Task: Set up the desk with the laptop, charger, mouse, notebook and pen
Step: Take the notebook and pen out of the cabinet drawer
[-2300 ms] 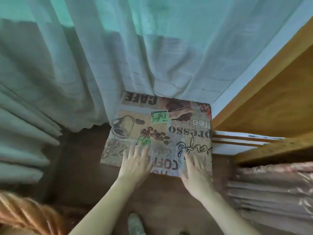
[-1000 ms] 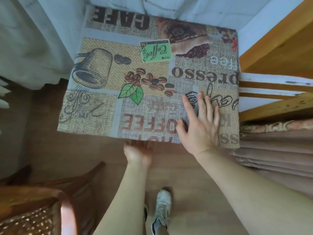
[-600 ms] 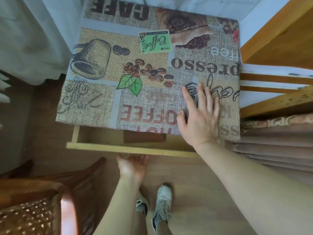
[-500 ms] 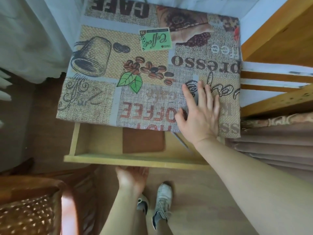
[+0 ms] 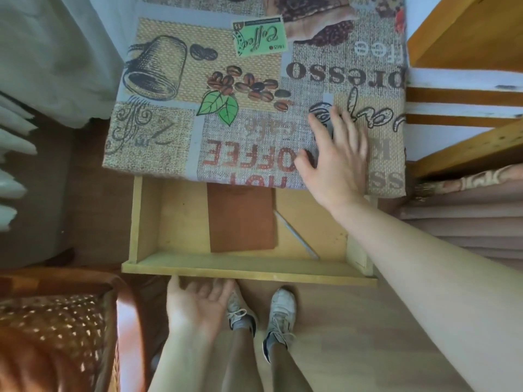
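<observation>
The desk (image 5: 175, 142) wears a coffee-print cloth and nothing stands on its top. Below its front edge a pale wooden drawer (image 5: 246, 268) is pulled out. Inside lie a brown notebook (image 5: 240, 219) and, to its right, a thin silver pen (image 5: 297, 236) set at a slant. My right hand (image 5: 336, 162) rests flat on the cloth near the desk's front right, fingers spread. My left hand (image 5: 198, 301) is palm-up just under the drawer's front board, fingers loosely curled and holding nothing. No laptop, charger or mouse is in view.
A wooden chair with a woven seat (image 5: 56, 329) stands at the lower left, close to the drawer's corner. White curtains (image 5: 56, 52) hang left of the desk. A wooden shelf frame (image 5: 464, 46) and folded fabric (image 5: 467, 222) flank the right. My feet (image 5: 260, 315) stand below the drawer.
My left hand slid under the desk's front edge and pulled the drawer out toward me, uncovering the notebook and pen. My right hand stayed flat on the cloth.
</observation>
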